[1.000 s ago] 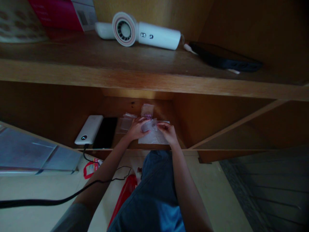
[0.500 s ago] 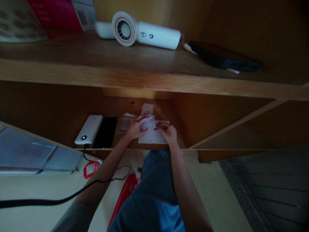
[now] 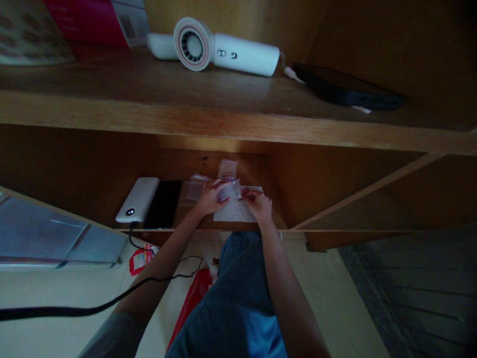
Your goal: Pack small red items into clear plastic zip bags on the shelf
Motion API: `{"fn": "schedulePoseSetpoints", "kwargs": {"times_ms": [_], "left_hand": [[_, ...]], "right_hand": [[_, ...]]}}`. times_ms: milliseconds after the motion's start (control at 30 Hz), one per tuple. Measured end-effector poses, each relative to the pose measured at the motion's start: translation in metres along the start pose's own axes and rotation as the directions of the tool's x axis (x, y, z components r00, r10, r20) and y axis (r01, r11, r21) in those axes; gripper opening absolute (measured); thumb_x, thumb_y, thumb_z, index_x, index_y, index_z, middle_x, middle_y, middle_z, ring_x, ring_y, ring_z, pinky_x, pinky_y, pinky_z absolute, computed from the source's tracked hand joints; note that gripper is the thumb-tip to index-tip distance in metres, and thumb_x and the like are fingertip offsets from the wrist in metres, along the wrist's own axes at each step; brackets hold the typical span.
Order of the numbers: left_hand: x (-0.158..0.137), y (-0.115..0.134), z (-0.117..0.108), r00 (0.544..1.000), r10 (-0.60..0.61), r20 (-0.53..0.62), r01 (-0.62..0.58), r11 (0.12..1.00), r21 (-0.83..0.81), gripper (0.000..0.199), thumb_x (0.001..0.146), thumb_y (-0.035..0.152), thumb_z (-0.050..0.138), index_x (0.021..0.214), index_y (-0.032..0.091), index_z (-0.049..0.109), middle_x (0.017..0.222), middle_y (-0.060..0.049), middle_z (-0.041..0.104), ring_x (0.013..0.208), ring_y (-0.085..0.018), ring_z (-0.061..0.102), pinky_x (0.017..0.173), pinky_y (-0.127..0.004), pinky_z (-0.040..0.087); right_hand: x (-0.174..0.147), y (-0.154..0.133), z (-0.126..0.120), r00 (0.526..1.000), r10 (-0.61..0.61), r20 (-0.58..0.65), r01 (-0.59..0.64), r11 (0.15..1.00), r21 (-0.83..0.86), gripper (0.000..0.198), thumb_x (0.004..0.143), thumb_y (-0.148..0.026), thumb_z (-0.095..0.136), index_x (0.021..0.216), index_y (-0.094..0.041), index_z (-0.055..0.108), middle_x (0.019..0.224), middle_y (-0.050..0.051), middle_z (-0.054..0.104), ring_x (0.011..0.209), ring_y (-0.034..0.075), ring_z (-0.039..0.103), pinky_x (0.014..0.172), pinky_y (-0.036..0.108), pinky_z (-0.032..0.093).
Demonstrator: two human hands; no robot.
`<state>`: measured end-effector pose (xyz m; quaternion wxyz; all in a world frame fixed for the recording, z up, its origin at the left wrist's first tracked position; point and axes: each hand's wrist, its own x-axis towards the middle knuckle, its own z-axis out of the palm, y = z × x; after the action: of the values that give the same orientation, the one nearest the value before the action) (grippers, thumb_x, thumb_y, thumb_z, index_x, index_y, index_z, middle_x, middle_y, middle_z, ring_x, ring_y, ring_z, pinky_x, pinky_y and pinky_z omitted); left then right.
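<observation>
- Touching a small clear bag (image 3: pixel 233 189) on the lower shelf (image 3: pixel 276 211), the left hand (image 3: pixel 211 200) has its thumb and fingers apart, with the bag between them; I cannot tell whether they pinch the plastic
- The right hand (image 3: pixel 260 205) is just to the right of that bag, thumb and fingertips drawn close together at some tiny reddish-purple pieces (image 3: pixel 244 190); these are too small to tell whether any is clamped there
- Under both the bag and the right hand lies a white sheet (image 3: pixel 235 214), flat and near the front edge of the shelf
- Behind the left fingertips, farther into the compartment, lies another clear bag (image 3: pixel 227 169), with a row of pink and purple bits at its near end
- More flat clear bags (image 3: pixel 194 190) lie to the left of the left hand, partly overlapping
- Farther left, a black slab (image 3: pixel 164 203) lies beside a white power bank (image 3: pixel 139 196), into whose front end a black cable (image 3: pixel 131 233) runs
- On the upper shelf (image 3: pixel 122 82), a white handheld fan (image 3: pixel 246 53) lies on its side, a dark flat device (image 3: pixel 350 92) to its right and a pink box (image 3: pixel 89 22) to its left
</observation>
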<state>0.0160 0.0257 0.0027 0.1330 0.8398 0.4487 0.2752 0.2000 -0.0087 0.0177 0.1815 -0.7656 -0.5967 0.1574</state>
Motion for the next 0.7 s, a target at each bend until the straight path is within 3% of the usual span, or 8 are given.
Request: {"fn": "schedulePoseSetpoints", "kwargs": {"times_ms": [700], "left_hand": [[0.0000,-0.0021,0.0020,1.000,0.015,-0.010,-0.015,1.000,-0.016,0.049,0.074,0.035,0.059,0.121,0.024,0.051,0.115,-0.006,0.056,0.108,-0.024,0.049,0.096,-0.041,0.034]], "right_hand": [[-0.0003,-0.0073,-0.0014,1.000,0.022,0.016,-0.021,0.998,-0.053,0.023,0.079,-0.039,0.052,0.086,-0.028,0.071,0.083,0.003,0.071,0.084,0.020,0.064,0.086,0.037,0.039]]}}
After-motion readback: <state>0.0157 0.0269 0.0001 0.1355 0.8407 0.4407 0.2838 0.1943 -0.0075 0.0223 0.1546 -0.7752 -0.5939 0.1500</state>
